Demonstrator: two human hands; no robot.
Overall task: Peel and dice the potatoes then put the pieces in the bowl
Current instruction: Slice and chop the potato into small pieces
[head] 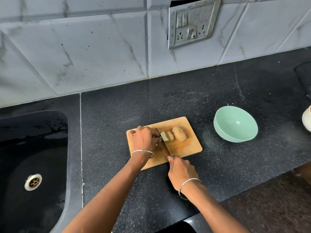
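Biggest worry here is fingertips. The left hand [145,138] sits right up against the knife [165,143] blade, and the potato piece it's pinning down is almost completely hidden under the fingers, so there's not much left to hold. If that nub rolls or the blade drifts toward the left of the frame, it goes into a finger rather than potato. A cut potato face is probably wet and slippery too, which wouldn't help.

Second thing: the cutting board [188,147] lies straight on the polished black counter [168,101], with nothing under it that I can see. A hard push down could make it skate.

Also, the bigger potato chunk [179,134] right of centre on the board still looks tan, like it has skin on. I can't say for sure, but it may need peeling before dicing.

Hands: the left is curled, fingertips bunched down on that hidden piece, touching or nearly touching the flat of the blade. The right hand [182,172], lower centre, is wrapped round the knife handle, with one finger reaching forward toward the blade.

Two pale slices [167,136] lie between the blade and the chunk. The mint green bowl [235,123] sits well off to the right, nothing in it yet.
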